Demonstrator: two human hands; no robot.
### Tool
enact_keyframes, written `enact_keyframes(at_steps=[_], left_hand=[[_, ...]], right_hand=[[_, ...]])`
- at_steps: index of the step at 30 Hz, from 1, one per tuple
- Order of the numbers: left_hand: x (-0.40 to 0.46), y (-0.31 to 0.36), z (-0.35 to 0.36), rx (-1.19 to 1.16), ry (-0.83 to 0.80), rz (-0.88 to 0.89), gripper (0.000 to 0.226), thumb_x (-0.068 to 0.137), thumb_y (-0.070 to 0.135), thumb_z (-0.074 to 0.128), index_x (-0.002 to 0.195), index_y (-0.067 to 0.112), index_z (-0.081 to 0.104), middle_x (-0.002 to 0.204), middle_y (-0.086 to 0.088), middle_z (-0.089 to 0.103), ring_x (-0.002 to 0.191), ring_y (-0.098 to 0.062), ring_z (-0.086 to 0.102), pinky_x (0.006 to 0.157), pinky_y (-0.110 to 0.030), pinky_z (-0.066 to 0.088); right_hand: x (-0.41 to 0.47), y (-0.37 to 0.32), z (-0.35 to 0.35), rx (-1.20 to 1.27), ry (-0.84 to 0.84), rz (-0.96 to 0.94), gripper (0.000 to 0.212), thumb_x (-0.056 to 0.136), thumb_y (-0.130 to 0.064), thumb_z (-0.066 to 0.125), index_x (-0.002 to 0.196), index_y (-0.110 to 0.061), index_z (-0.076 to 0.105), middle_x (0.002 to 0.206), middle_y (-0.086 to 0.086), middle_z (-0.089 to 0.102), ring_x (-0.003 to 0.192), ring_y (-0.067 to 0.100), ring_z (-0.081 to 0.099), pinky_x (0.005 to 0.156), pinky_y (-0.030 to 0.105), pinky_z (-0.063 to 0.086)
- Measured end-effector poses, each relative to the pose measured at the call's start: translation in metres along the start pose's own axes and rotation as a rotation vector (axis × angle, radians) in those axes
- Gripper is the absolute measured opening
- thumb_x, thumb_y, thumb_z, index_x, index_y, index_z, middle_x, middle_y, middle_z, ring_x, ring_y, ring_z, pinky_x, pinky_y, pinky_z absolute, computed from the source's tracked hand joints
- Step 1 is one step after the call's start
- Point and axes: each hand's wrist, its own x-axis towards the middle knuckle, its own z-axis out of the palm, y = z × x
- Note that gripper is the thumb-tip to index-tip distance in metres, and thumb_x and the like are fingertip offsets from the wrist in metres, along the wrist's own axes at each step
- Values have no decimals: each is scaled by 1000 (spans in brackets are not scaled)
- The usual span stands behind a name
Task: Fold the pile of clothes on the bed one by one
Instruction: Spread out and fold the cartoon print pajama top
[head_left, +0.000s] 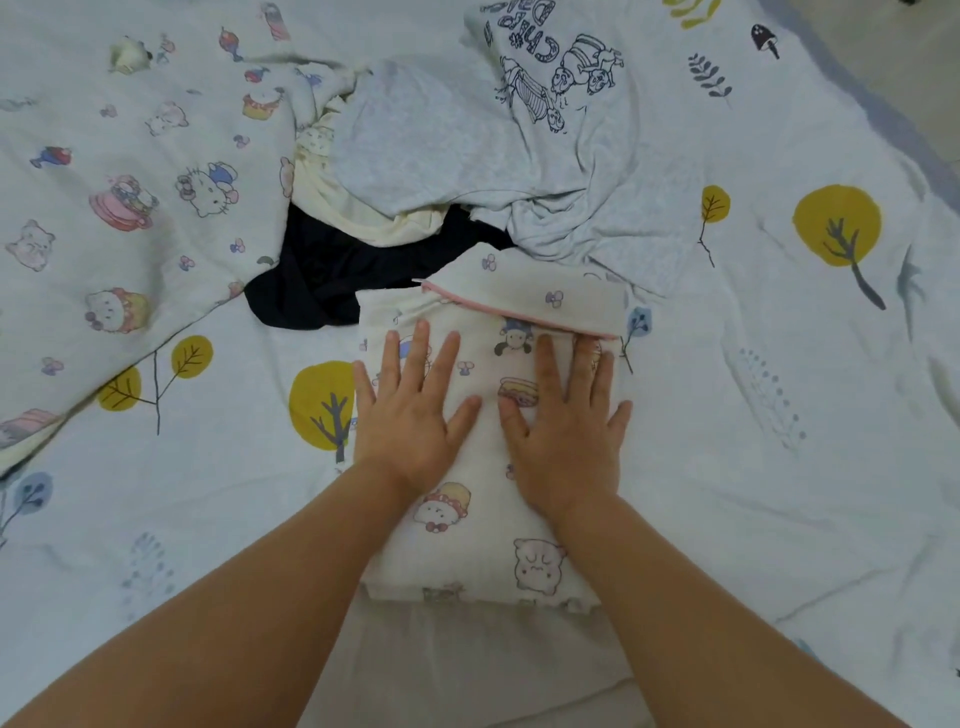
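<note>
Head view: left hand (410, 415) and right hand (566, 421) lay flat, fingers spread, pressing folded cartoon-print garment (483, 535) on tree-print bedsheet (779, 415). Unfolded pile beyond garment: black garment (322, 270), grey T-shirt (545, 156), cream garment (332, 192).

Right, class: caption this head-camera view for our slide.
Left hand and right hand press flat a folded cartoon-print garment before the unfolded clothes pile.

A home bedroom: a bed sheet (779, 364) (tree-printed) under loose clothes (467, 156).
</note>
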Motion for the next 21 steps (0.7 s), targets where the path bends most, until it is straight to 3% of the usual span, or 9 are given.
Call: enact_keyframes(at_steps=[3, 5, 7, 8, 10, 14, 17, 19, 21], left_hand=[[-5, 5, -20, 17, -27, 3, 81, 73, 66, -11, 147, 32, -10, 157, -1, -12, 143, -28, -17, 111, -55, -9], [-25, 8, -29, 1, 56, 16, 79, 80, 65, -2, 149, 29, 7, 158, -6, -1, 143, -35, -9, 109, -57, -9], [-52, 9, -22, -8, 134, 46, 69, 89, 61, 9, 146, 25, 25, 155, -11, 18, 141, -43, 9, 108, -59, -3], [-65, 7, -14, -4, 124, 53, 67, 92, 60, 9, 145, 24, 28, 153, -11, 23, 139, -44, 16, 108, -61, 1], [-83, 3, 4, -9, 30, 40, 67, 92, 61, 8, 146, 25, 24, 153, -9, 22, 138, -44, 20, 106, -61, 7], [-82, 5, 11, -69, -14, 16, 67, 91, 64, 7, 147, 29, 16, 154, -7, 21, 139, -42, 20, 106, -64, 16], [-74, 1, -5, -191, 65, -37, 68, 90, 62, 21, 145, 22, 23, 149, -20, 29, 133, -43, 31, 100, -59, 31], [-69, -6, -18, -328, 167, -222, 70, 87, 54, 41, 144, 17, 26, 143, -26, 31, 128, -43, 36, 99, -51, 38], [-64, -13, -30, -466, 104, -388, 77, 86, 49, 51, 148, 26, 13, 138, -20, 32, 123, -38, 37, 100, -45, 36]], right_hand=[[-7, -6, -21, -10, -16, 8, 69, 93, -59, 21, 146, -33, -17, 154, 2, -27, 141, 25, -24, 116, 52, -4], [-28, -11, -30, -14, 33, 30, 71, 91, -61, 18, 147, -32, -14, 154, 5, -26, 141, 30, -22, 114, 51, -6], [-58, -12, -22, -31, 105, 32, 73, 88, -64, 15, 149, -29, -4, 157, 11, -11, 143, 37, -8, 112, 53, 4], [-70, -11, -13, -68, 113, 30, 74, 86, -65, 18, 149, -26, 8, 157, 15, 4, 142, 42, 7, 110, 56, 15], [-86, -4, 2, -139, -2, 35, 73, 84, -62, 27, 145, -22, 25, 151, 19, 26, 134, 46, 29, 97, 62, 37], [-84, 2, 10, -133, -57, 29, 72, 81, -59, 32, 142, -21, 33, 147, 20, 33, 129, 47, 37, 89, 59, 44], [-80, 2, -3, -68, -18, -2, 74, 83, -63, 26, 147, -27, 20, 155, 15, 17, 137, 40, 27, 101, 52, 38], [-75, 7, -16, 156, -8, 41, 73, 88, -59, 31, 149, -31, 3, 157, 5, -7, 145, 25, 6, 114, 42, 22], [-69, 14, -28, 402, 10, 155, 73, 92, -48, 43, 149, -32, 1, 157, 0, -9, 144, 17, 3, 115, 36, 18]])
